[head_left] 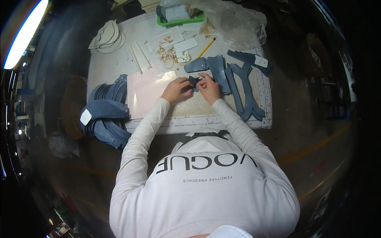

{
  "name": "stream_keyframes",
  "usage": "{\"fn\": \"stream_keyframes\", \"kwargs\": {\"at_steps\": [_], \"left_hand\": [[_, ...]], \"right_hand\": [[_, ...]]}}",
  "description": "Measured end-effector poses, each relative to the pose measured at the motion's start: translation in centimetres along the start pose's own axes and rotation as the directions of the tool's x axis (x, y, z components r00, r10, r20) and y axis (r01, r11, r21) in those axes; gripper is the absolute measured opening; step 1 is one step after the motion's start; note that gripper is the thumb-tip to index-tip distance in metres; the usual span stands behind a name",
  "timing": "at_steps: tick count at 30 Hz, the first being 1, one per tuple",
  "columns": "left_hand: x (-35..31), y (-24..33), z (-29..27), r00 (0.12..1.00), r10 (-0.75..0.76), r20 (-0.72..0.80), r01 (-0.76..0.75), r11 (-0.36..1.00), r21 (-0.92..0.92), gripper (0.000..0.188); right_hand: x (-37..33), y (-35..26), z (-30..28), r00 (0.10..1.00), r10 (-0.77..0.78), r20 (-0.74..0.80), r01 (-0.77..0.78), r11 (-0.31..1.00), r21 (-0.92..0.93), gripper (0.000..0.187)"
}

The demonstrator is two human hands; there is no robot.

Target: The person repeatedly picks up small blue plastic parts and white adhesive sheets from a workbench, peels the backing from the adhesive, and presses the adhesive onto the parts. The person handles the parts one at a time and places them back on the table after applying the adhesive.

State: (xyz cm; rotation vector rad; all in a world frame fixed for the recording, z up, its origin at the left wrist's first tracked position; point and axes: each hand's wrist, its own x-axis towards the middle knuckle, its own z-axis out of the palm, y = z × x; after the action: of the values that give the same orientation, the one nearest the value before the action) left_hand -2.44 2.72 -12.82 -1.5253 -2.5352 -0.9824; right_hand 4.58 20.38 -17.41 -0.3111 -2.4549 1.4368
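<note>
A small dark piece of leather-like material [193,80] is between my two hands over the middle of the table. My left hand [177,90] is closed on its left side, the fingertips bent over it. From the right, my right hand [208,88] pinches at its edge with thumb and fingers; the exact grip is too small to make out. Just beyond my right hand lie flat blue cut pieces, one rounded [196,65] and one broad [217,73]. Under and beside my left forearm is a pink-printed sheet [145,89].
A stack of blue strips [105,109] hangs over the table's left edge. Long curved blue pieces [247,89] lie at the right. Farther back are rubber bands [169,62], a yellow pencil [206,48], white cut pieces [108,37], a green tray [180,21] and a clear plastic bag [238,25].
</note>
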Motion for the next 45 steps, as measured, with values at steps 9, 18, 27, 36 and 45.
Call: {"fn": "stream_keyframes", "kwargs": {"at_steps": [9,18,27,36,45], "left_hand": [[0.5,0.0,0.2,0.996,-0.035,0.082,0.032,0.999,0.043,0.032],[3.2,-1.4,-0.5,0.981,-0.177,0.079,0.189,0.961,-0.202,0.034],[8.7,-6.0,1.3,0.902,-0.428,0.060,0.426,0.904,0.041,0.049],[8.8,-5.3,2.1,0.912,-0.395,0.107,0.377,0.913,0.155,0.045],[4.8,-0.7,5.0,0.950,-0.213,-0.227,0.212,0.977,-0.030,0.041]], "right_hand": [[0.1,-0.7,-1.4,0.954,-0.297,0.037,0.291,0.889,-0.354,0.052],[1.9,-1.3,-2.7,0.946,-0.304,0.116,0.320,0.931,-0.176,0.037],[8.5,0.3,-1.6,0.996,-0.078,-0.038,0.071,0.985,-0.155,0.028],[6.8,0.0,-2.8,0.970,-0.153,-0.188,0.151,0.988,-0.023,0.032],[4.3,0.6,-0.6,0.999,-0.023,-0.024,0.028,0.977,0.210,0.055]]}}
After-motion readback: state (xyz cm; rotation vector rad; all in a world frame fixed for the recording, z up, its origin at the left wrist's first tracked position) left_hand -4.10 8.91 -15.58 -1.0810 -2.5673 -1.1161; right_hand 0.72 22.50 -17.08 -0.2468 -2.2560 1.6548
